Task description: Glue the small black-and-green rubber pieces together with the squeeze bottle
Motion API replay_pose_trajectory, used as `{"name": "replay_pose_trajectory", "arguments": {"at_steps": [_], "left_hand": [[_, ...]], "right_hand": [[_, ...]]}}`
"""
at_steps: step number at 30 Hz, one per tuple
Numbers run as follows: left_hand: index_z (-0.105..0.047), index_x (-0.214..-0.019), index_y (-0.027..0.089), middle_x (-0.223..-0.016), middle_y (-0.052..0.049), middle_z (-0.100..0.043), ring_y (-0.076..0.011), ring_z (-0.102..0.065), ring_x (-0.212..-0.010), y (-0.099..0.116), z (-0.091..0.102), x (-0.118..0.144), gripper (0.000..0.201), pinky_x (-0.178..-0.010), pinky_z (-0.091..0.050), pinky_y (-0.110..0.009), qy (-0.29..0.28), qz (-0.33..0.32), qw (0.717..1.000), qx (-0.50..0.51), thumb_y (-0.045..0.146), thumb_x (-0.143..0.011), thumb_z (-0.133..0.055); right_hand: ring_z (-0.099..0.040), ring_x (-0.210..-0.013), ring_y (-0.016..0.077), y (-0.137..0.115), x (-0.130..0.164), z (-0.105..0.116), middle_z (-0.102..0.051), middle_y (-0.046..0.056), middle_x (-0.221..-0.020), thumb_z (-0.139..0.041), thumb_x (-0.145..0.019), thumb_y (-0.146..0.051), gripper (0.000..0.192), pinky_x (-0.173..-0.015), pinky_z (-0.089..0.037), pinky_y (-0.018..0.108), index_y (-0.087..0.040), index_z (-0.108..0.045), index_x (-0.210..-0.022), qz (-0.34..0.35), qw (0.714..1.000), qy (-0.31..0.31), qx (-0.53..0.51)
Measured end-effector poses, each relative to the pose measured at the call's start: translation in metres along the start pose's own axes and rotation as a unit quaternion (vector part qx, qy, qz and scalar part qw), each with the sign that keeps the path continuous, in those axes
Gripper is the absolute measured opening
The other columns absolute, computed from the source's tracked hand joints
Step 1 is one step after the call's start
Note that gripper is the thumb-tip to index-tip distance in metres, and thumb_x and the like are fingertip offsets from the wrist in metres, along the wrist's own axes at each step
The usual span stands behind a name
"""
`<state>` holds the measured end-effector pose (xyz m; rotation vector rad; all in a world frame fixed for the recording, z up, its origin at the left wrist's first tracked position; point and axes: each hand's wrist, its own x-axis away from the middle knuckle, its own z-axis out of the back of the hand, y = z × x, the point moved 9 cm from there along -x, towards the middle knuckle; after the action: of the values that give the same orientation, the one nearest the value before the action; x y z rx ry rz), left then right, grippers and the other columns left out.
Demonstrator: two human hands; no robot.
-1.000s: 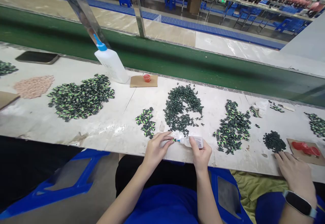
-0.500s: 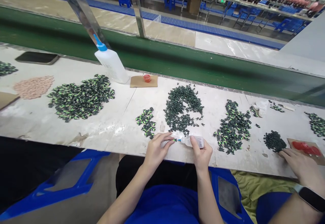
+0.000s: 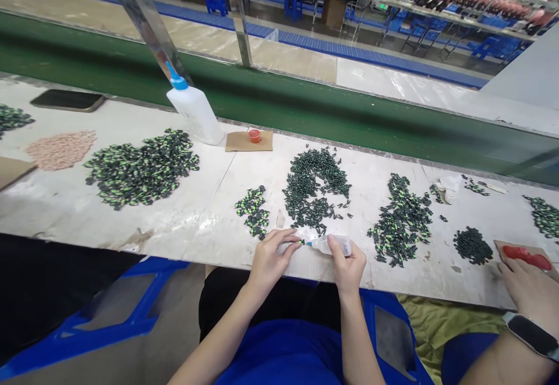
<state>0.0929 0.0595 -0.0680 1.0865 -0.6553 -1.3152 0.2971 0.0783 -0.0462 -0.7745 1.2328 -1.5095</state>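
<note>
My left hand pinches a small black-and-green part between thumb and fingertips, just over the table's near edge. In my right hand lies a small translucent squeeze bottle, held sideways with its thin blue tip pointing left at that part. Whether the tip touches it I cannot tell. Beyond my hands is a pile of dark green pieces. To its left sits a small pile of black-and-green parts, and to the right a larger pile of similar parts.
A large white bottle with a blue nozzle stands at the back, beside cardboard with a red cup. Further left are a big black-and-green pile, pink pieces and a phone. A co-worker's hand is near red paste.
My hands stay almost in place, the bottle tip still at the small part. The co-worker's hand has moved right, from the black pile toward the red paste. The view has shifted slightly.
</note>
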Motion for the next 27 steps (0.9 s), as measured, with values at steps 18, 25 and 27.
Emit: {"name": "replay_pose_trajectory", "arguments": {"at_steps": [18, 25, 27], "left_hand": [[-0.068, -0.097, 0.021, -0.092, -0.006, -0.072, -0.0215, -0.064, -0.090, 0.017, 0.004, 0.000, 0.016, -0.079, -0.056, -0.037, 0.016, -0.114, 0.992, -0.054, 0.028, -0.083, -0.063], [-0.069, -0.096, 0.021, -0.091, -0.006, -0.069, -0.0209, -0.059, -0.089, 0.029, 0.003, 0.004, 0.014, -0.077, -0.054, -0.036, 0.023, -0.186, 0.979, -0.081, 0.023, -0.086, -0.060], [-0.069, -0.093, 0.021, -0.090, -0.006, -0.067, -0.0207, -0.057, -0.089, 0.030, 0.003, 0.005, 0.013, -0.077, -0.053, -0.036, 0.031, -0.189, 0.978, -0.085, 0.022, -0.087, -0.059]], "right_hand": [[-0.067, -0.084, 0.0230, 0.019, -0.019, 0.042, -0.070, 0.008, -0.087, -0.081, -0.055, -0.035, 0.046, -0.083, -0.052, 0.040, -0.017, -0.054, -0.089, -0.010, 0.982, 0.160, -0.097], [-0.067, -0.086, 0.0223, 0.025, -0.039, 0.032, -0.068, 0.013, -0.102, -0.079, -0.057, -0.037, 0.064, -0.084, -0.051, 0.039, -0.018, -0.047, -0.109, -0.059, 0.990, 0.111, -0.057], [-0.066, -0.085, 0.0228, 0.025, -0.036, 0.034, -0.065, 0.014, -0.107, -0.077, -0.059, -0.041, 0.072, -0.081, -0.050, 0.039, -0.016, -0.046, -0.119, -0.061, 0.992, 0.108, 0.002]]}}
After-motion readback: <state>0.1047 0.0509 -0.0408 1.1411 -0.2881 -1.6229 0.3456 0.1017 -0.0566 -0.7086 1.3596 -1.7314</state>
